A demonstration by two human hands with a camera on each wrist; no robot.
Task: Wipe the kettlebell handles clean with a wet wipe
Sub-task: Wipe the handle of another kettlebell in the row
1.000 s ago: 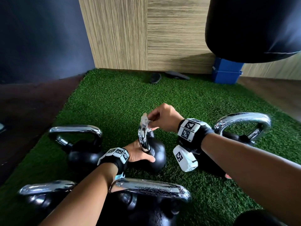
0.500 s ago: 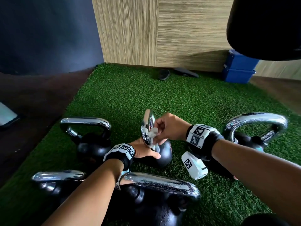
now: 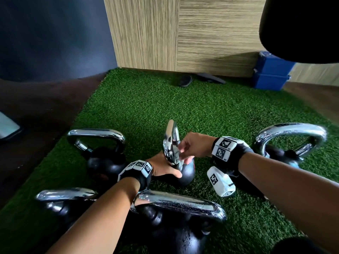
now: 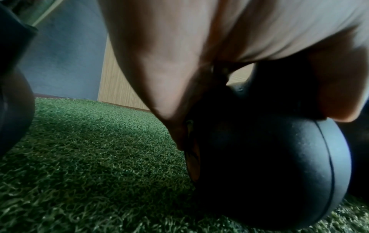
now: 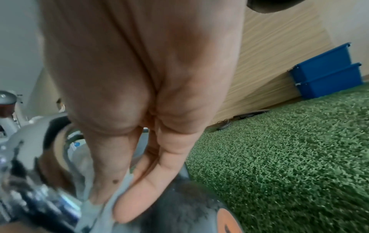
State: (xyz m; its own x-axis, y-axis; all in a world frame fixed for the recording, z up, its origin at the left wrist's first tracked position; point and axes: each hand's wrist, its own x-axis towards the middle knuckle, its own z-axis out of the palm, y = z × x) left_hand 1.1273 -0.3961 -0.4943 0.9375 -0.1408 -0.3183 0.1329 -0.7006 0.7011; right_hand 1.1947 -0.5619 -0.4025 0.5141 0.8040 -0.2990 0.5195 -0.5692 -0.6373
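A small black kettlebell (image 3: pixel 186 174) with a chrome handle (image 3: pixel 171 138) stands mid-turf. My left hand (image 3: pixel 166 168) grips its round body from the left, thumb across the front. In the left wrist view the left hand (image 4: pixel 249 119) wraps the dark ball (image 4: pixel 269 165). My right hand (image 3: pixel 183 155) pinches a pale wet wipe (image 3: pixel 175 157) against the lower end of the handle, where it meets the body. The right wrist view shows the fingers (image 5: pixel 135 193) holding the wipe (image 5: pixel 107 205) beside the blurred chrome handle (image 5: pixel 40 198).
Other chrome-handled kettlebells stand at the left (image 3: pixel 95 142), front (image 3: pixel 179 204), front left (image 3: pixel 64 195) and right (image 3: pixel 289 134). Blue boxes (image 3: pixel 271 74) and sandals (image 3: pixel 185 80) lie by the wooden wall. A black punching bag (image 3: pixel 302 28) hangs at upper right. Dark floor borders the turf on the left.
My right hand has slid the wipe from the top of the handle down to its base. The left hand stays on the kettlebell body.
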